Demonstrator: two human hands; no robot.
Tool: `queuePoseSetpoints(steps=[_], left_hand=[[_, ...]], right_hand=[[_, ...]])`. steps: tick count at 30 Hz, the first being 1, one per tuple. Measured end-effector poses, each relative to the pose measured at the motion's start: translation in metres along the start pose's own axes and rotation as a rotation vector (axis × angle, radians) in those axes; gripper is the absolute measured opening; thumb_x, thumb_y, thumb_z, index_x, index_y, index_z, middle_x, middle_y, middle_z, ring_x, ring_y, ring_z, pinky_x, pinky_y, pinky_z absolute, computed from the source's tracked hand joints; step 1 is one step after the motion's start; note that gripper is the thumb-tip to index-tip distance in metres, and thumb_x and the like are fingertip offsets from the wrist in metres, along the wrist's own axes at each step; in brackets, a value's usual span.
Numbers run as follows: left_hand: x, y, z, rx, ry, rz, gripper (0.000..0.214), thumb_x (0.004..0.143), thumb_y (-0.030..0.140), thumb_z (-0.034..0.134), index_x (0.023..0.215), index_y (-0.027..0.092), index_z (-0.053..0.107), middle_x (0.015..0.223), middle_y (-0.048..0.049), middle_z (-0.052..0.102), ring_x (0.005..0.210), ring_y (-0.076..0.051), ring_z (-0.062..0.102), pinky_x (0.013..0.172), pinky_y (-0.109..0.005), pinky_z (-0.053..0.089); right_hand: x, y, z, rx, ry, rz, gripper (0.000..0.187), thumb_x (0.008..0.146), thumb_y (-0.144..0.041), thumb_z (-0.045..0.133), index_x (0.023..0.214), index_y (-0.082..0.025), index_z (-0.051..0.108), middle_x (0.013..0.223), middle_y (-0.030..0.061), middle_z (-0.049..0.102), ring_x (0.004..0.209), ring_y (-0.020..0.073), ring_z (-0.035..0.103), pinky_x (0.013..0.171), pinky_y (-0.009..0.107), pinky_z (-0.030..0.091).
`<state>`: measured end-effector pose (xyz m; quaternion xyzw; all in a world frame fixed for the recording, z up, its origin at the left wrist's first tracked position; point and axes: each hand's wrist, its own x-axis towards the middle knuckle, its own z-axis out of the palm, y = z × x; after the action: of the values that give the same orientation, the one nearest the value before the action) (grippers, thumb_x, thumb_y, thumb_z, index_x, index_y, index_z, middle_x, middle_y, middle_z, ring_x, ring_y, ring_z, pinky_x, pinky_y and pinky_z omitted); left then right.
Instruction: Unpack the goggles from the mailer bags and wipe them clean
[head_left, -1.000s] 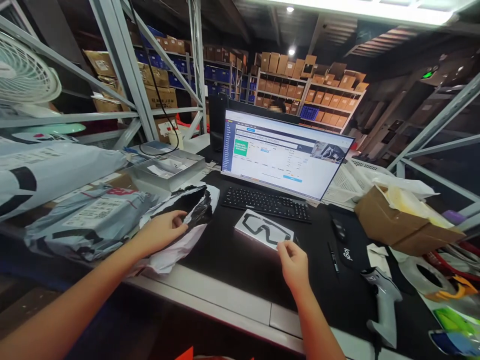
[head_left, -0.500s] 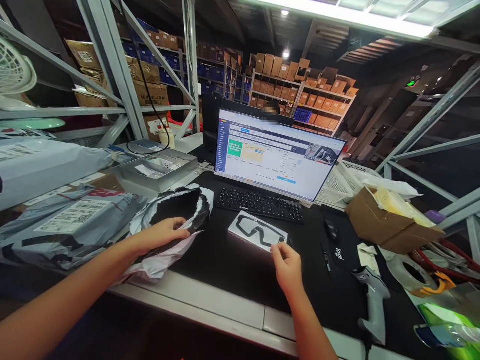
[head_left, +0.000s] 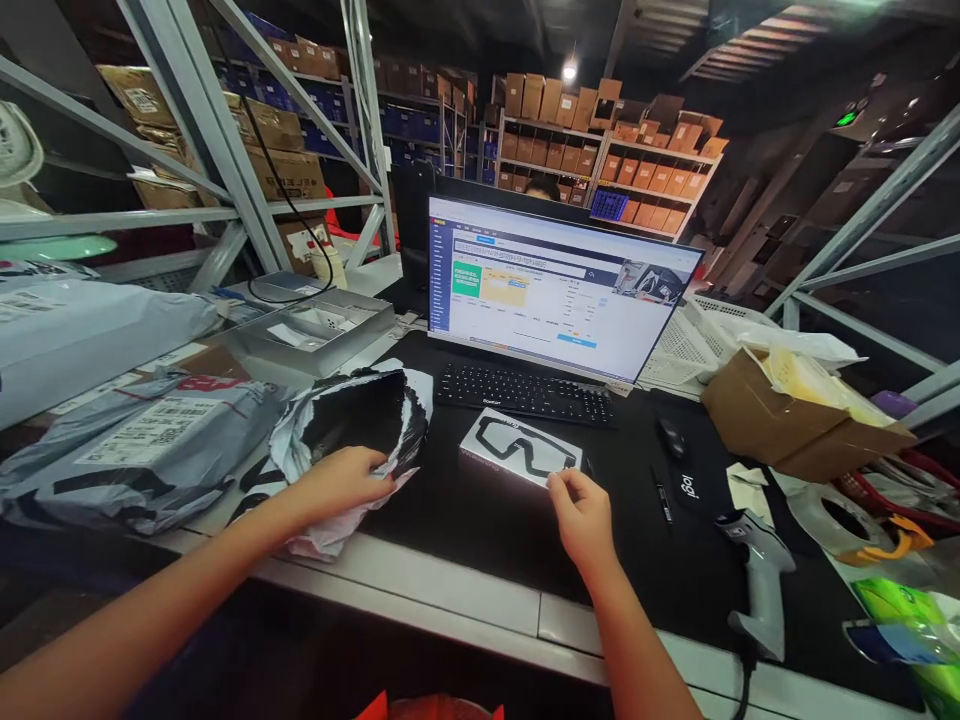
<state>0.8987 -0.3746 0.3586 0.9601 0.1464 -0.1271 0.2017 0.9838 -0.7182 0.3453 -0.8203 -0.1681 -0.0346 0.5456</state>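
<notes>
My left hand lies on a torn-open white mailer bag with a black lining, its fingers curled over the bag's lower edge. My right hand pinches the near corner of a white box printed with a black goggle outline. The box lies on the black desk mat just in front of the black keyboard. Behind the keyboard a monitor shows a web page.
Grey parcels are piled at the left beside a metal tray. To the right lie a mouse, a pen, a grey barcode scanner and an open cardboard box. Metal shelving with cartons stands behind.
The view shifted and the screen page changed. My left hand closed further onto the bag's edge. My right hand moved in and took the box's corner.
</notes>
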Motion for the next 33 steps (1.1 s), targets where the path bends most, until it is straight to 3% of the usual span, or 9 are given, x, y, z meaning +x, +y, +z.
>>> queuePoseSetpoints(steps=[5, 9, 13, 17, 20, 24, 28, 31, 33], left_hand=[[0.002, 0.005, 0.012, 0.002, -0.006, -0.007, 0.025, 0.073, 0.045, 0.055, 0.071, 0.023, 0.067, 0.067, -0.0049, 0.065, 0.064, -0.024, 0.062, 0.057, -0.030, 0.031], [-0.001, 0.013, 0.014, 0.051, 0.003, -0.067, 0.043, 0.069, 0.062, 0.062, 0.054, 0.022, 0.055, 0.061, -0.0092, 0.061, 0.061, -0.027, 0.060, 0.057, -0.032, 0.032], [-0.013, 0.020, 0.008, 0.119, 0.089, -0.092, 0.059, 0.073, 0.078, 0.053, 0.060, 0.021, 0.062, 0.070, -0.0139, 0.067, 0.068, -0.031, 0.064, 0.061, -0.034, 0.037], [-0.032, 0.018, 0.008, 0.201, 0.170, 0.034, 0.052, 0.089, 0.063, 0.042, 0.077, 0.020, 0.069, 0.084, -0.0149, 0.073, 0.079, -0.030, 0.068, 0.068, -0.034, 0.040], [-0.039, 0.009, 0.001, 0.230, 0.191, -0.009, 0.047, 0.094, 0.052, 0.039, 0.076, 0.020, 0.069, 0.082, -0.0138, 0.072, 0.078, -0.028, 0.067, 0.068, -0.033, 0.039], [-0.049, -0.016, -0.053, 0.240, 0.383, -0.206, 0.050, 0.092, 0.056, 0.036, 0.075, 0.019, 0.064, 0.073, -0.0107, 0.066, 0.069, -0.025, 0.061, 0.062, -0.032, 0.033], [-0.071, -0.051, -0.140, 0.293, 0.704, -0.358, 0.057, 0.077, 0.078, 0.046, 0.062, 0.023, 0.052, 0.057, -0.0041, 0.047, 0.071, -0.027, 0.059, 0.062, -0.031, 0.035], [-0.083, -0.076, -0.186, 0.353, 0.915, -0.248, 0.055, 0.070, 0.074, 0.057, 0.054, 0.023, 0.039, 0.055, -0.0045, 0.038, 0.087, -0.031, 0.060, 0.071, -0.033, 0.040], [-0.081, -0.090, -0.196, 0.366, 0.966, -0.147, 0.055, 0.070, 0.069, 0.058, 0.054, 0.023, 0.034, 0.057, -0.0049, 0.039, 0.101, -0.032, 0.059, 0.080, -0.033, 0.041]], right_hand=[[0.000, -0.001, -0.001, -0.001, 0.000, -0.003, 0.036, 0.088, -0.043, 0.053, 0.062, -0.019, 0.058, 0.058, -0.0009, 0.054, 0.058, 0.0141, 0.050, 0.056, 0.025, 0.036], [-0.001, 0.002, -0.002, -0.011, 0.008, 0.012, 0.037, 0.088, -0.045, 0.054, 0.064, -0.018, 0.062, 0.059, -0.0003, 0.056, 0.058, 0.0149, 0.051, 0.057, 0.026, 0.037], [-0.001, 0.007, -0.002, -0.011, -0.002, 0.035, 0.038, 0.088, -0.048, 0.056, 0.066, -0.018, 0.064, 0.059, 0.0002, 0.058, 0.058, 0.0158, 0.052, 0.057, 0.026, 0.038], [-0.003, 0.009, -0.002, -0.015, -0.018, 0.026, 0.038, 0.089, -0.048, 0.055, 0.067, -0.019, 0.064, 0.060, 0.0002, 0.058, 0.058, 0.0161, 0.053, 0.057, 0.027, 0.039], [-0.003, 0.011, -0.002, -0.034, 0.034, -0.040, 0.035, 0.090, -0.044, 0.055, 0.067, -0.019, 0.061, 0.066, 0.0013, 0.059, 0.063, 0.0172, 0.055, 0.062, 0.029, 0.041], [0.005, 0.021, -0.002, -0.094, 0.216, -0.123, 0.024, 0.088, -0.040, 0.055, 0.083, -0.019, 0.065, 0.107, 0.0106, 0.064, 0.103, 0.0257, 0.060, 0.089, 0.036, 0.045], [0.019, 0.042, -0.011, -0.160, 0.201, 0.118, 0.042, 0.083, -0.042, 0.055, 0.116, -0.016, 0.062, 0.130, 0.0170, 0.058, 0.120, 0.0314, 0.055, 0.098, 0.042, 0.042], [0.030, 0.057, -0.024, -0.179, 0.128, 0.272, 0.048, 0.083, -0.035, 0.048, 0.125, -0.015, 0.059, 0.121, 0.0151, 0.065, 0.109, 0.0288, 0.062, 0.092, 0.039, 0.045], [0.035, 0.063, -0.032, -0.213, 0.026, 0.343, 0.045, 0.081, -0.032, 0.047, 0.120, -0.015, 0.063, 0.112, 0.0131, 0.070, 0.102, 0.0283, 0.064, 0.087, 0.037, 0.046]])
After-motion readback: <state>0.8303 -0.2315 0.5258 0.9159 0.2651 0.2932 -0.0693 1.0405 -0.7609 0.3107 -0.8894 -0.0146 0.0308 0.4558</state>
